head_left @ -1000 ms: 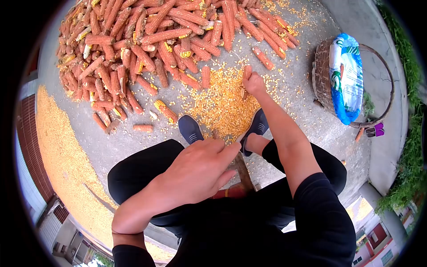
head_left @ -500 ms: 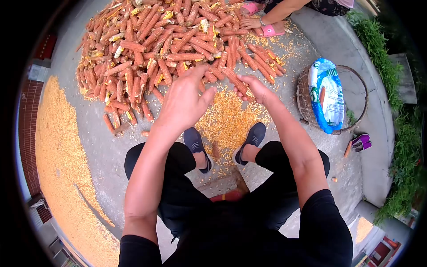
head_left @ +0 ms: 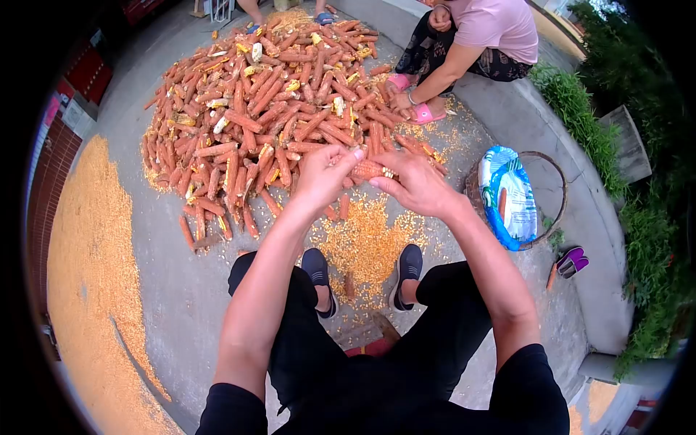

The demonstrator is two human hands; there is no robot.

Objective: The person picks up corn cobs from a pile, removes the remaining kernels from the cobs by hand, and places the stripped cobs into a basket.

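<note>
A reddish corncob [head_left: 368,170] lies sideways between my two hands, above the near edge of the cob pile. A few yellow kernels show at its right end. My right hand [head_left: 418,184] is closed around that end, the thumb below and the fingers over the top. At the other end, my left hand [head_left: 324,174] has its fingers curled against the cob with the thumb raised; the exact contact is partly hidden. Below the hands, loose corn kernels [head_left: 366,235] lie on the concrete between my shoes.
A large corncob pile [head_left: 254,116] spreads ahead. At left lies a broad layer of kernels [head_left: 90,261]. A basket [head_left: 475,190] with a blue-and-white bag [head_left: 518,206] stands right, near purple shoes [head_left: 572,262]. Another person [head_left: 500,32] crouches beyond the pile's right side; another person's feet show behind it.
My left hand has gone from spread fingers to curled fingers at the cob. My right hand has turned over the cob's end. The view has tilted up, showing more of the people.
</note>
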